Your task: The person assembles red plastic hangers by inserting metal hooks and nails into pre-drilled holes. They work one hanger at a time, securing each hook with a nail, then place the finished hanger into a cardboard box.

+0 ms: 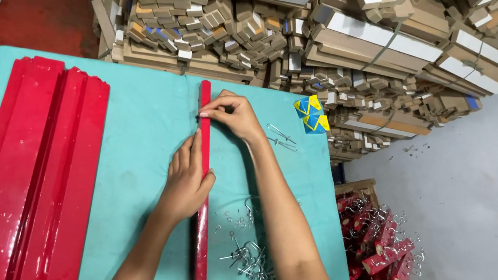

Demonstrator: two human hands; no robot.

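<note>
Two bare hands work on one long red strip (199,219) lying lengthwise on the teal-covered bench (143,136). The left hand (186,180) lies flat on the strip about midway, its fingers (183,156) stretched out and pressing down, thumb on the far side of the strip. The right hand (234,116) sits just beyond those fingertips, near the strip's far end, with its fingers (212,114) curled narrow and pinching the strip's edge. Just right of the right hand's fingers lie two wire hooks (281,137), and beyond them a blue and yellow packet (312,113). Near the right forearm, a heap of metal hooks (246,259) rests on the bench. Well to the left of the left fingers lies a stack of red strips (34,172).
</note>
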